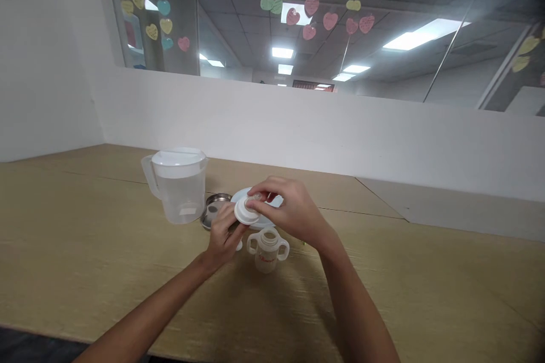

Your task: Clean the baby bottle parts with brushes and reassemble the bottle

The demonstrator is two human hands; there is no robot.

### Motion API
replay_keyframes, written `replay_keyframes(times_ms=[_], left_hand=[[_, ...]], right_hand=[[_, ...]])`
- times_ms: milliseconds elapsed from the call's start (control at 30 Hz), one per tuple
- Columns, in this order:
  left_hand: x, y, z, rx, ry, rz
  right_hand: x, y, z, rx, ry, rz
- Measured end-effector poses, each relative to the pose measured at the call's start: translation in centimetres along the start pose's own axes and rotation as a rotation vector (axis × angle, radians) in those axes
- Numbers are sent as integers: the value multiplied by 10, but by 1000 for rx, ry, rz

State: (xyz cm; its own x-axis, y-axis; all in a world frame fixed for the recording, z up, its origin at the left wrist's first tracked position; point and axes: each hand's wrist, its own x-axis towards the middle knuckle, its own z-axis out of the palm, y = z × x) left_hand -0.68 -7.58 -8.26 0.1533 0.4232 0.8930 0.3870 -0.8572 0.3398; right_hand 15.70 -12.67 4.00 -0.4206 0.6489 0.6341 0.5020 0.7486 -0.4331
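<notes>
A round white bottle cap (246, 211) is held up above the table between both hands. My left hand (224, 233) grips it from the left and below. My right hand (292, 209) pinches the clear part at its top with thumb and fingers. Just below the hands stands a small clear bottle (266, 256) with two side handles, an open top and red lettering. Behind the hands lies a pale blue plate (239, 194), partly covered by them. A round metal dish (205, 220) sits to the left of the plate, partly behind my left hand.
A large clear pitcher (181, 193) with a white lid and a handle stands at the left on the wooden table (110, 238). A small white piece (239, 245) lies beside the bottle. Behind the table is a white wall (276, 125) under a window with heart-shaped notes.
</notes>
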Motion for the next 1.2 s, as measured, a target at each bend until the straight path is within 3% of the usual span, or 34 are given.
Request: replay_keyframes(times_ms=[167, 367, 500, 600, 700, 833, 1200], left_hand=[[5, 0, 0, 38, 8, -37], [24, -12, 0, 4, -51, -202], [43, -25, 9, 0, -167, -332], [55, -38, 22, 8, -322, -364], [63, -49, 37, 64, -555, -345], [66, -57, 52, 340, -800, -272], [54, -69, 78, 568, -898, -228]], right_hand=[[8, 19, 4, 185, 77, 93], [4, 51, -37, 460, 557, 236], [-4, 63, -58, 438, 728, 283], [-4, 67, -59, 418, 726, 296], [0, 65, -53, 422, 689, 311], [4, 62, -47, 449, 630, 327], [13, 70, -35, 402, 492, 382]])
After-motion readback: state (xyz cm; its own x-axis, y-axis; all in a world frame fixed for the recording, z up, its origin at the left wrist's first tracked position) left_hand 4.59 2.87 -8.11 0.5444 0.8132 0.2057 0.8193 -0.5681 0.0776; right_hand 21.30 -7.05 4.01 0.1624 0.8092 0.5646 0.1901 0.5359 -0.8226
